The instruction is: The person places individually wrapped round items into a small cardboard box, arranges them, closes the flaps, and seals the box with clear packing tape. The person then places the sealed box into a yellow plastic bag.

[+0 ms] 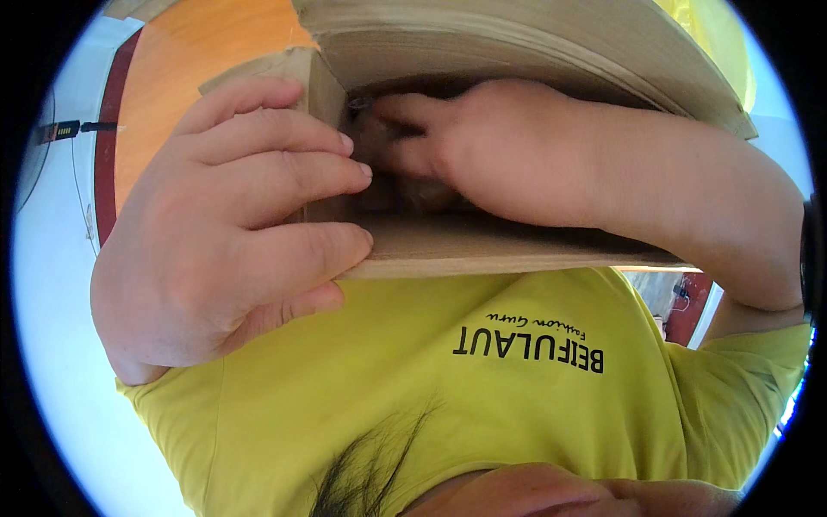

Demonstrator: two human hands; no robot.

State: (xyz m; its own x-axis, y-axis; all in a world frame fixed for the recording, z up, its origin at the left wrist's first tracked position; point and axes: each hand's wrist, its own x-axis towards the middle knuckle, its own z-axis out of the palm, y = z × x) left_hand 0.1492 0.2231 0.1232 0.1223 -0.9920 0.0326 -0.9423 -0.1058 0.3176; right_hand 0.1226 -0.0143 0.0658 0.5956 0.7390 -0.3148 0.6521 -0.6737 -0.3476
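An open cardboard box [517,255] is in front of my chest, with its wide back flap raised. From the left, my left hand [219,207] grips the box's left wall and near corner, its back towards me, with several fingertips over the edge and the thumb lower, near my shirt. My right hand [491,148] reaches into the box from the right, its fingers bent towards the inner left corner. Beside those fingertips is a small shiny, clear thing [360,103], perhaps plastic. Shadow hides most of the inside, and whether my right fingers hold anything cannot be told.
An orange surface [187,77] with a dark red edge lies beyond the box at the upper left. A dark cable with a connector [64,130] is at the far left. Translucent yellow material [717,45] shows behind the flap at the upper right.
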